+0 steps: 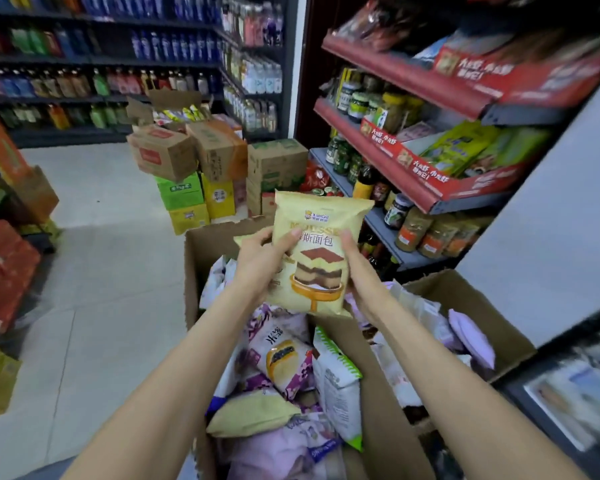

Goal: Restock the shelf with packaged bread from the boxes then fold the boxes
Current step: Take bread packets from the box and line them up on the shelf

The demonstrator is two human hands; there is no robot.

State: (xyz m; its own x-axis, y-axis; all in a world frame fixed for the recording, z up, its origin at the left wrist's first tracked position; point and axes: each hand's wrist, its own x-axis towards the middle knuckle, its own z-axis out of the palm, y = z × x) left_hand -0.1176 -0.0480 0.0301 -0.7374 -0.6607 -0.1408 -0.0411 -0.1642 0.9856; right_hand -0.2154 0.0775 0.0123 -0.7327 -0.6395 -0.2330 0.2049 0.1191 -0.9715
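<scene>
Yellow bread pack lifted out of the box, held by both hands

Nearest, the open cardboard box [388, 393] is full of bread packs. Above it the left hand [260, 261] and the right hand [355, 268] each have a closed grip on one side of the yellow mousse bread pack [317, 251], upright in the air. This looks like the restocking step. Next, I think, the pack must go to the shelf [388, 223] on the right, and the box is not yet ready for folding.

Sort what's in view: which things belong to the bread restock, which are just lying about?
Job: yellow bread packet in left hand and right hand; open box of bread packets.
Lying about: stacked cartons, jars, drinks shelves.
</scene>
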